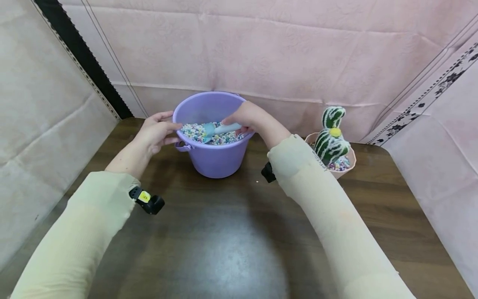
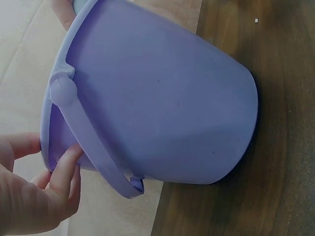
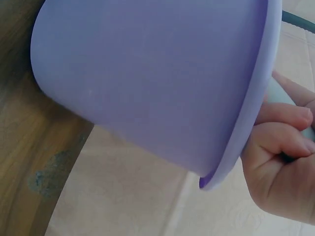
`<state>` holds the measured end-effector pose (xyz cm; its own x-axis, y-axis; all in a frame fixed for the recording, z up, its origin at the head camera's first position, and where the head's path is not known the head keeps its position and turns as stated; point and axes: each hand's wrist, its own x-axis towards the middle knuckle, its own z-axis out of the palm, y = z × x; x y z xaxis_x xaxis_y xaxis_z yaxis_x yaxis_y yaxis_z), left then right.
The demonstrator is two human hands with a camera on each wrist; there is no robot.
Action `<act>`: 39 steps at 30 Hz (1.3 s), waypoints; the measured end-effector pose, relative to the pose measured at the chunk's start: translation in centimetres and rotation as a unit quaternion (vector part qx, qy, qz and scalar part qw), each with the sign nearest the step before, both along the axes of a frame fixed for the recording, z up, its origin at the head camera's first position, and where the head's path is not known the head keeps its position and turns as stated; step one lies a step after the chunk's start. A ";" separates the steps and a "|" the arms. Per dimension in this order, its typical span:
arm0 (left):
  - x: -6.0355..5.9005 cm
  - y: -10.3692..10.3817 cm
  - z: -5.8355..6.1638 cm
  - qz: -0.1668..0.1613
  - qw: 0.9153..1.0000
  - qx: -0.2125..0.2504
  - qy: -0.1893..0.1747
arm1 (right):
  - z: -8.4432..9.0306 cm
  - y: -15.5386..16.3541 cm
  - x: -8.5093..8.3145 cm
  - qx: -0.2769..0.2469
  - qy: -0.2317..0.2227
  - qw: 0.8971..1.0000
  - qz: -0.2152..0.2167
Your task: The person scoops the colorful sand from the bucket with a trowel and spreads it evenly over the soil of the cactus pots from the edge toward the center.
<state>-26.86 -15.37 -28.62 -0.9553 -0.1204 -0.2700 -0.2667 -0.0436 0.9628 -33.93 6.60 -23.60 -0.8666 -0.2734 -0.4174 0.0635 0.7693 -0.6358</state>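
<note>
A purple bucket (image 1: 220, 162) stands on the table, with pastel beads (image 1: 192, 133) inside. My left hand (image 1: 157, 131) holds the bucket's rim on the left side. In the left wrist view, its thumb is at the rim and its fingers lie against the outer wall beside the lowered bucket handle (image 2: 101, 147). Over the beads, my right hand (image 1: 252, 115) grips the handle of a light blue toy shovel (image 1: 225, 128). The shovel's blade rests among the beads. In the right wrist view, fingers curl round the handle behind the rim, and the blade is hidden.
To the right, behind my right forearm, a pinkish pot (image 1: 352, 161) holds a green knitted cactus (image 1: 330, 145) with a yellow flower and more beads. A tiny white bead (image 1: 257, 181) lies on the brown table (image 1: 209, 232). Pale cloth walls (image 1: 261, 50) stand behind and at both sides.
</note>
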 end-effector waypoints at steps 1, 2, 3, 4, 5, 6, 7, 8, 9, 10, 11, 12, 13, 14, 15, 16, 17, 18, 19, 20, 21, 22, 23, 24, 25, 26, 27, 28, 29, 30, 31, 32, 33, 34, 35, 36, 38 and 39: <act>0.0 0.0 0.0 0.000 1.000 0.001 0.000 | 0.0 0.2 0.0 -0.004 -0.003 1.000 -0.002; 0.0 0.0 0.0 0.000 1.000 0.001 0.000 | 0.0 0.4 -0.1 -0.009 -0.009 1.000 -0.005; 0.0 0.0 -0.1 0.001 1.000 0.001 -0.001 | -0.1 0.6 -0.1 -0.011 -0.013 1.000 -0.007; 0.0 0.0 -0.1 0.001 1.000 0.001 -0.002 | -0.1 0.7 -0.2 -0.015 -0.017 1.000 -0.010; 0.0 0.1 -0.1 0.002 1.000 0.001 -0.002 | -0.1 0.9 -0.2 -0.022 -0.021 0.999 -0.014; 0.0 0.0 -0.1 0.002 1.000 0.001 -0.003 | -0.1 1.0 -0.2 -0.028 -0.025 0.999 -0.017; 0.0 0.0 -0.1 0.003 1.000 -0.001 -0.003 | -0.1 1.1 -0.1 -0.036 -0.029 0.999 -0.018; 0.0 0.0 -0.1 0.004 1.000 -0.002 -0.003 | -0.1 1.2 -0.1 -0.041 -0.030 0.999 -0.018; 0.0 0.0 -0.1 0.005 1.000 -0.004 -0.003 | -0.1 1.3 -0.1 -0.044 -0.030 0.998 -0.016; 0.0 0.0 0.0 0.006 1.000 -0.006 -0.003 | 0.0 1.4 0.0 -0.051 -0.032 0.998 -0.017; 0.0 0.0 0.0 0.006 1.000 -0.006 -0.003 | 0.0 1.5 0.0 -0.055 -0.033 0.998 -0.017; 0.0 0.0 0.0 0.006 1.000 -0.006 -0.004 | 0.1 1.6 0.1 -0.058 -0.034 0.998 -0.018; 0.0 0.0 0.0 0.007 1.000 -0.007 -0.005 | 0.1 1.7 0.2 -0.061 -0.035 0.997 -0.019; 0.0 0.1 0.1 0.007 1.000 -0.008 -0.005 | 0.2 1.8 0.3 -0.065 -0.037 0.997 -0.021; 0.0 0.1 0.1 0.007 1.000 -0.009 -0.006 | 0.3 1.9 0.3 -0.068 -0.038 0.997 -0.021; 0.0 0.1 0.1 0.007 1.000 -0.009 -0.006 | 0.3 2.1 0.4 -0.072 -0.039 0.996 -0.022; 0.0 0.1 0.2 0.007 1.000 -0.010 -0.005 | 0.3 2.2 0.4 -0.078 -0.039 0.996 -0.022; 0.0 0.1 0.2 0.008 1.000 -0.011 -0.004 | 0.3 2.4 0.4 -0.082 -0.039 0.996 -0.022; 0.0 0.1 0.2 0.008 1.000 -0.012 -0.004 | 0.3 2.5 0.5 -0.087 -0.039 0.995 -0.020; 0.0 0.2 0.2 0.008 1.000 -0.013 -0.003 | 0.3 2.7 0.5 -0.090 -0.039 0.995 -0.020; 0.1 0.2 0.2 0.009 1.000 -0.015 -0.004 | 0.2 2.9 0.5 -0.093 -0.039 0.995 -0.019; 0.1 0.2 0.2 0.008 1.000 -0.016 -0.004 | 0.2 3.1 0.6 -0.100 -0.040 0.994 -0.019; 0.1 0.2 0.2 0.007 1.000 -0.018 -0.004 | 0.1 3.3 0.6 -0.107 -0.041 0.993 -0.022; 0.1 0.2 0.2 0.007 1.000 -0.019 -0.004 | 0.1 3.5 0.6 -0.111 -0.041 0.993 -0.024; 0.1 0.3 0.2 0.006 1.000 -0.020 -0.004 | 0.0 3.7 0.7 -0.118 -0.042 0.992 -0.025; 0.1 0.3 0.2 0.007 1.000 -0.020 -0.004 | 0.0 3.9 0.7 -0.125 -0.041 0.991 -0.028; 0.1 0.3 0.2 0.008 1.000 -0.019 -0.004 | 0.0 4.1 0.8 -0.132 -0.040 0.990 -0.031; 0.1 0.3 0.2 0.009 1.000 -0.019 -0.004 | 0.0 4.3 0.8 -0.138 -0.039 0.989 -0.033; 0.1 0.3 0.3 0.008 1.000 -0.018 -0.004 | 0.0 4.5 0.8 -0.143 -0.038 0.988 -0.036; 0.1 0.4 0.3 0.009 1.000 -0.017 -0.005 | 0.0 4.7 0.8 -0.146 -0.035 0.988 -0.039; 0.1 0.4 0.3 0.010 1.000 -0.016 -0.006 | 0.0 5.0 0.9 -0.150 -0.034 0.987 -0.041; 0.2 0.4 0.4 0.011 1.000 -0.015 -0.007 | -0.1 5.2 0.9 -0.154 -0.033 0.987 -0.043; 0.2 0.4 0.4 0.011 1.000 -0.015 -0.008 | -0.2 5.5 0.9 -0.158 -0.034 0.986 -0.045; 0.2 0.3 0.4 0.011 1.000 -0.015 -0.009 | -0.2 5.7 0.9 -0.163 -0.034 0.985 -0.046; 0.2 0.3 0.3 0.010 1.000 -0.016 -0.009 | -0.3 6.0 0.9 -0.168 -0.034 0.984 -0.047; 0.2 0.3 0.3 0.011 1.000 -0.017 -0.010 | -0.4 6.3 0.9 -0.175 -0.034 0.983 -0.049; 0.2 0.3 0.2 0.010 1.000 -0.025 -0.011 | -0.4 7.0 1.0 -0.185 -0.033 0.981 -0.049; 0.2 0.3 0.2 0.010 0.999 -0.031 -0.010 | -0.3 7.3 1.1 -0.189 -0.031 0.980 -0.049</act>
